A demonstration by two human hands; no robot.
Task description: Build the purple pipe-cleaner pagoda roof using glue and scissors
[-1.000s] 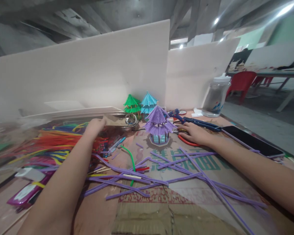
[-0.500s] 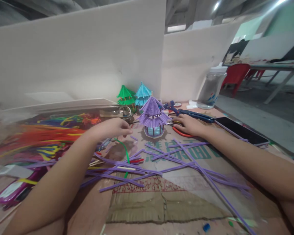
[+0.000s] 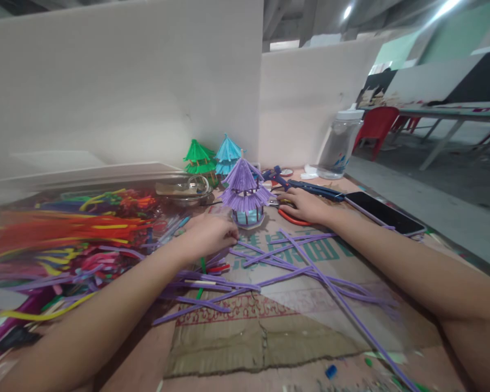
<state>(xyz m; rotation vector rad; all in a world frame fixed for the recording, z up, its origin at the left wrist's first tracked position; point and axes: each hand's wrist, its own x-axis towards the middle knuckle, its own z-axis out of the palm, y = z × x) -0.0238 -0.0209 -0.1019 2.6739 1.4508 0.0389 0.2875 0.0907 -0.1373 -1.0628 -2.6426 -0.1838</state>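
Note:
A purple two-tiered pavilion model (image 3: 246, 188) stands upright near the middle of the table. My left hand (image 3: 212, 234) is just left of its base, fingers curled inward; whatever they may hold is too small to make out. On the right, my right hand (image 3: 304, 206) rests over the orange-handled scissors (image 3: 294, 219), fingers spread. Several purple pipe cleaners (image 3: 302, 250) lie crossed on the cardboard in front of the model.
Behind stand a green model (image 3: 198, 157) and a blue model (image 3: 227, 155). Colourful pipe cleaners (image 3: 65, 226) cover the left side. A phone (image 3: 386, 212), a blue tool (image 3: 316, 189) and a water bottle (image 3: 338, 144) are at right.
My left hand has moved right and down toward the front of the purple model, its fingers more curled. My right hand stays on the scissors. The whole view has shifted slightly.

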